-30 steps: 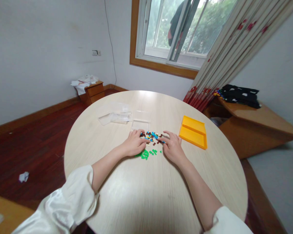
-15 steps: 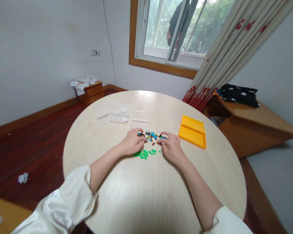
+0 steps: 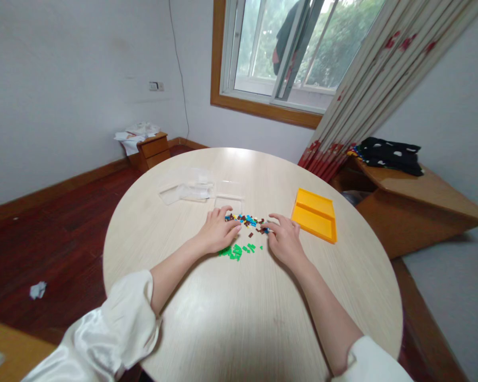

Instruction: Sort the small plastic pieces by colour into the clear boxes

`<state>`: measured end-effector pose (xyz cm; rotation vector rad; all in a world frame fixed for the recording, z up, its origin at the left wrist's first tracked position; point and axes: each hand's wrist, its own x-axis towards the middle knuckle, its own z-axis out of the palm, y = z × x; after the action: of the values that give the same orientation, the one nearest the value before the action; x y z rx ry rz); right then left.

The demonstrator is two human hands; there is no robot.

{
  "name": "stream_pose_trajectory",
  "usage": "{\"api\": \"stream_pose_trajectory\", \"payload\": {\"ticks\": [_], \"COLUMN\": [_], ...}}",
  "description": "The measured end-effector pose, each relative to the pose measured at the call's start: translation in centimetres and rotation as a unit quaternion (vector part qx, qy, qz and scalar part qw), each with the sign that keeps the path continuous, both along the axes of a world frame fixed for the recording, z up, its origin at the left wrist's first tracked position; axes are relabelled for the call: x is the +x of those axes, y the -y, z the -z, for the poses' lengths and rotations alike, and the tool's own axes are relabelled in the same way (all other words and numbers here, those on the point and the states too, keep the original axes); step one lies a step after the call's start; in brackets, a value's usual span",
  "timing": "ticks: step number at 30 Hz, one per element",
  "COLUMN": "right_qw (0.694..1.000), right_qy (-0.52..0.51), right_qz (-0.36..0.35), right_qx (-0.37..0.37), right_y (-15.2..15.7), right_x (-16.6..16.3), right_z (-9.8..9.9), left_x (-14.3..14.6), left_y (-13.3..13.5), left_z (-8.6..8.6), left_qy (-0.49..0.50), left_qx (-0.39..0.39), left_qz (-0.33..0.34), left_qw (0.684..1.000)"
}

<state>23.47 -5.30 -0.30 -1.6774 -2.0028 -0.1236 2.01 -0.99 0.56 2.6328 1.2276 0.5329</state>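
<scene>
A loose pile of small mixed pieces [image 3: 249, 220], brown, blue and yellow, lies on the round table between my hands. They look like tiny building bricks. My left hand [image 3: 220, 229] is at the pile's left edge, fingers apart and curved around some pieces. At the right edge, my right hand [image 3: 283, 236] has its fingers spread, the tips at a few brown and blue pieces. Nearer to me is a separate group of green pieces [image 3: 235, 252], just beside my left hand. One brown piece [image 3: 250, 235] sits apart between the two groups.
An orange-yellow two-part tray [image 3: 315, 224] lies to the right of my right hand. Behind the pile is a clear plastic box [image 3: 229, 204], with clear plastic packaging [image 3: 186, 192] to its left. The pale round table [image 3: 223, 329] has a curved edge.
My right hand has shifted slightly to the right and opened a little wider. The mixed pieces are spread a bit further toward it. My left hand has barely moved.
</scene>
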Motion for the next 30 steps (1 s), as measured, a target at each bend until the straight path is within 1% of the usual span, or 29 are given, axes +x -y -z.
{"api": "stream_pose_trajectory", "payload": {"ticks": [3,5,8,10,11,13,16,18,20,23,25,30], "right_qw": [1.000,0.999,0.997,0.998,0.998,0.999,0.998,0.996,0.997,1.000,1.000,0.998], "right_qy": [0.004,0.012,0.014,0.011,0.012,0.018,0.025,0.020,0.010,0.002,0.004,-0.010], "right_qz": [0.029,0.050,0.075,0.064,0.053,0.038,0.063,0.082,0.072,0.016,0.001,0.063], "right_qx": [0.002,0.001,0.013,0.021,0.019,0.005,-0.010,-0.001,0.009,0.001,-0.014,-0.016], "right_y": [-0.03,-0.09,-0.17,-0.19,-0.19,-0.19,-0.21,-0.23,-0.22,-0.12,-0.05,-0.10], "right_x": [0.58,0.86,1.02,0.97,0.93,0.88,0.99,1.11,1.11,0.93,0.84,0.98], "right_z": [-0.04,-0.04,-0.01,0.04,0.07,0.17,0.36,0.44,0.40,0.13,-0.07,-0.10], "left_x": [-0.21,-0.21,-0.05,0.08,0.11,0.11,-0.02,-0.11,-0.16,-0.17,-0.19,-0.28], "left_y": [-0.15,0.03,0.53,0.78,0.83,0.75,0.36,0.12,0.02,0.13,0.22,0.02], "left_z": [-0.09,-0.27,-0.57,-0.66,-0.66,-0.54,-0.22,-0.06,-0.03,-0.17,-0.26,-0.10], "left_qy": [0.010,0.018,0.015,0.003,-0.003,-0.007,-0.006,-0.008,-0.007,-0.001,-0.005,-0.016], "left_qx": [0.011,0.006,-0.014,-0.027,-0.030,-0.026,-0.009,0.002,0.011,0.013,0.009,0.011], "left_qz": [-0.005,0.023,0.088,0.117,0.120,0.105,0.059,0.026,0.005,0.017,0.028,-0.019], "left_qw": [1.000,1.000,0.996,0.993,0.992,0.994,0.998,1.000,1.000,1.000,1.000,1.000]}}
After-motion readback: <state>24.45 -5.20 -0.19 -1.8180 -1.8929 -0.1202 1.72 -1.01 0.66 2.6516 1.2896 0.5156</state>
